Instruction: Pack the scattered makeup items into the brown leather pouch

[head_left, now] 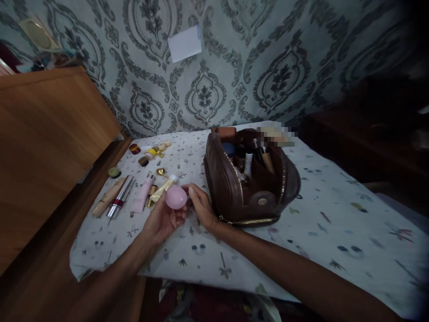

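A round pink object [176, 197] is held by my left hand [164, 221], whose fingers curl under and around it. My right hand [201, 206] is closed at the right side of the pink object; its fingertips are partly hidden, and what they pinch there is too small to name. Just right of my right hand stands an open brown bag [228, 192] with a white tube [248, 165] and other cosmetics inside. Left of my hands lie a cream-coloured tube [162, 190], a pink tube [142, 194], a silver tube with a red band [119, 199] and a beige tube [107, 198].
Small jars, among them a dark red one [134, 149] and a green one [114, 172], sit at the back left of the patterned cloth [321, 214]. A wooden cabinet [50, 152] rises at the left. Patterned wallpaper [204, 96] is behind.
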A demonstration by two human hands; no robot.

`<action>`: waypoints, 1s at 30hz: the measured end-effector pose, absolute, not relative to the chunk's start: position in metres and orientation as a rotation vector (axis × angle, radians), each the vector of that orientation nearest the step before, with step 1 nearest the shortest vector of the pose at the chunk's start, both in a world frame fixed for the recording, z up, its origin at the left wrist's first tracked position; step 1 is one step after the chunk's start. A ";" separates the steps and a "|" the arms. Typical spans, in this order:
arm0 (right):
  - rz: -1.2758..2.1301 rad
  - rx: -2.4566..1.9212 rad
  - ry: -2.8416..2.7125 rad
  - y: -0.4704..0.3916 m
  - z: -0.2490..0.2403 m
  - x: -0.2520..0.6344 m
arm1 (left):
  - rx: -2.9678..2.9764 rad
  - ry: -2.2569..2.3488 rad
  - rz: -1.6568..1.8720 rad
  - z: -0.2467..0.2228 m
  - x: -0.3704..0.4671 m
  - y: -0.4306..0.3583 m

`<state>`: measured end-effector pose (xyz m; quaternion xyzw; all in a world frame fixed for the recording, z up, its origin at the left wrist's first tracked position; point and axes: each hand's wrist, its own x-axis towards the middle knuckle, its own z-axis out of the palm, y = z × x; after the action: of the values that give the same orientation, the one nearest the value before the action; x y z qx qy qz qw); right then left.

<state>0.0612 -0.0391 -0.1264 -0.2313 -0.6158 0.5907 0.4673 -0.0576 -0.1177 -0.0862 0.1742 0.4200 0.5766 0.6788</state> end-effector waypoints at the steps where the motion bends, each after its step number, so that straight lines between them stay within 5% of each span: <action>1: 1.460 -0.567 -1.511 -0.039 -0.126 0.062 | 0.429 0.965 1.289 -0.086 -0.057 -0.117; 15: 1.549 -0.556 -1.422 -0.037 -0.128 0.058 | 1.735 1.957 1.112 -0.082 -0.068 -0.111; 30: 1.647 -0.604 -1.286 -0.036 -0.134 0.053 | 2.140 1.906 1.186 -0.104 -0.079 -0.099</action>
<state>0.0534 -0.0361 -0.1344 -0.2459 -0.5236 0.6704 0.4646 -0.0793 -0.0993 -0.1044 0.6898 0.6145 0.3823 0.0199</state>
